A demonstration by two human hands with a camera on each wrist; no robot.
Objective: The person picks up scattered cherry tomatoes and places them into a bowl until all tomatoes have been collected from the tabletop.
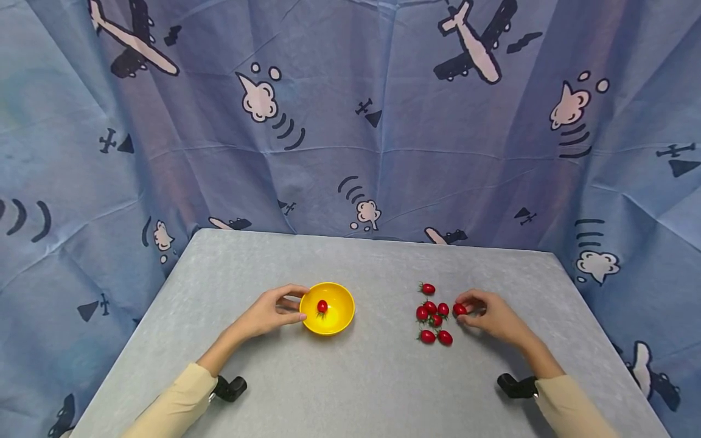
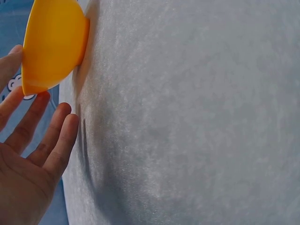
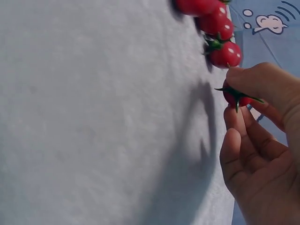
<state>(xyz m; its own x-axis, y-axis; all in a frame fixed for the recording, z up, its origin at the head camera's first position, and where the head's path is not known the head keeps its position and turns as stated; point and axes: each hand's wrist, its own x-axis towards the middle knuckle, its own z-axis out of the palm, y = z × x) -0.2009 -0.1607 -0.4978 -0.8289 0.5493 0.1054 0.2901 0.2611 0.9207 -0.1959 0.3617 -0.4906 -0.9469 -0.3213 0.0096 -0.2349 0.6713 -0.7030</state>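
Note:
A yellow bowl [image 1: 344, 310] stands upright on the table with one cherry tomato [image 1: 322, 306] inside. My left hand [image 1: 274, 311] touches its left side with thumb and fingertips, the fingers fairly straight. In the left wrist view the bowl [image 2: 54, 44] meets those fingertips at its rim, and the remaining fingers are spread below. On the right, my right hand [image 1: 491, 314] pinches a red cherry tomato [image 1: 459, 309] between thumb and fingers. The right wrist view shows this tomato [image 3: 229, 97] with its green stem end. Several more cherry tomatoes [image 1: 428, 336] lie just left of that hand.
The light grey table [image 1: 372, 389] carries all these things. Behind it hangs a blue curtain [image 1: 328, 121] printed with planes and clouds. A black wrist mount [image 1: 230, 388] sits by the left sleeve, and another black mount [image 1: 517, 385] by the right sleeve.

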